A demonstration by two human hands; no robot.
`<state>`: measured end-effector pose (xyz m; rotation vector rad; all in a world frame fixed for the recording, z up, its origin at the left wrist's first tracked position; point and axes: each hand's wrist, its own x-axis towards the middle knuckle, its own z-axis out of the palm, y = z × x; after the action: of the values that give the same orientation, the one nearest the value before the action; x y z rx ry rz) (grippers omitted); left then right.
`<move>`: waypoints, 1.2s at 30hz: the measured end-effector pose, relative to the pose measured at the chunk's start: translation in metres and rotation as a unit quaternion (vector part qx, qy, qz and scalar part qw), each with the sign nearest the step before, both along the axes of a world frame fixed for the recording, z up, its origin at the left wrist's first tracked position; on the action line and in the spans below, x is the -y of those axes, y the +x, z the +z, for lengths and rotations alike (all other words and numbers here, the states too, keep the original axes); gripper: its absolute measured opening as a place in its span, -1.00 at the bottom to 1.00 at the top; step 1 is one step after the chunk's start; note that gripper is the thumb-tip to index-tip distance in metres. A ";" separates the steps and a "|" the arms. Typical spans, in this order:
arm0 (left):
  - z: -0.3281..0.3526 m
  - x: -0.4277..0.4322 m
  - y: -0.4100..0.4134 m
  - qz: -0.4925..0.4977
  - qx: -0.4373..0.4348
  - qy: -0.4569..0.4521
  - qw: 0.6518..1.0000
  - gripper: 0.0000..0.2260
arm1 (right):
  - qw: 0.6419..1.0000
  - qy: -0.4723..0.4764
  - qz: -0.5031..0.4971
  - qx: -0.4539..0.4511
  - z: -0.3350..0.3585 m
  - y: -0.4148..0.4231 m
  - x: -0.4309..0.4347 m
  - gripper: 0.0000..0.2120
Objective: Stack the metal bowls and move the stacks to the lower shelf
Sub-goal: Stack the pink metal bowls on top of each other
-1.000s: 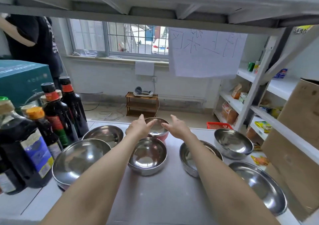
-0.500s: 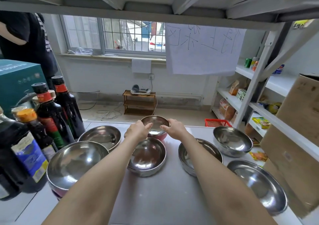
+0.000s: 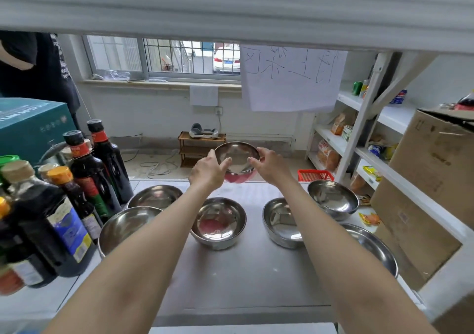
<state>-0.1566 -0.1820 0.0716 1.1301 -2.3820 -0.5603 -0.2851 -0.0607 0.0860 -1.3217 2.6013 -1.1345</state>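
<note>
You have one view only, from the camera on your head, so no second view shares any part of the scene. It looks forward and down along both forearms onto the grey shelf surface (image 3: 251, 277), close enough that your elbows leave the bottom edge. The wide lens bends the shelf board above (image 3: 230, 3) across the top, which looks smeared, perhaps by motion. Beyond the surface it faces the window (image 3: 164, 57) on the far wall.

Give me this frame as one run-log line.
phase: lift | held: red-bottomed bowl, above shelf surface | left hand: gripping rim | right hand: gripping rim | stacked: none | loose bowls on surface: six
</note>
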 end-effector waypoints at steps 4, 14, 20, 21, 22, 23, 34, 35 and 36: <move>0.036 -0.006 0.024 -0.014 -0.028 -0.043 0.999 -0.40 | 0.999 -0.029 0.015 -0.013 0.031 0.022 -0.009 -0.57; 0.100 -0.017 0.137 -0.020 -0.064 -0.045 0.997 -0.44 | 0.999 -0.044 0.013 -0.002 0.087 0.122 -0.013 -0.57; 0.104 -0.017 0.212 0.003 -0.039 -0.036 0.999 -0.40 | 0.998 -0.048 0.048 0.017 0.090 0.189 -0.005 -0.62; 0.101 -0.018 0.223 0.005 -0.043 -0.032 0.999 -0.40 | 0.997 -0.046 0.049 0.024 0.087 0.198 -0.005 -0.61; 0.098 -0.019 0.232 0.008 -0.048 -0.025 0.999 -0.40 | 0.997 -0.043 0.049 0.029 0.084 0.206 -0.005 -0.60; 0.094 -0.020 0.240 0.012 -0.049 -0.017 0.999 -0.40 | 0.998 -0.040 0.049 0.030 0.079 0.213 -0.004 -0.58; 0.031 -0.034 0.272 0.016 -0.002 0.062 0.998 -0.37 | 0.997 0.014 0.053 0.062 0.013 0.243 -0.016 -0.53; 0.026 -0.034 0.273 0.015 0.001 0.068 0.998 -0.38 | 0.997 0.023 0.050 0.061 0.008 0.244 -0.016 -0.50; 0.022 -0.035 0.274 0.015 0.005 0.071 0.997 -0.39 | 0.996 0.032 0.049 0.063 0.003 0.244 -0.017 -0.47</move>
<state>0.1176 -0.1473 0.0937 1.2292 -2.3604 -0.7262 -0.0407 -0.0440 0.0886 -1.3056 2.4345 -1.0741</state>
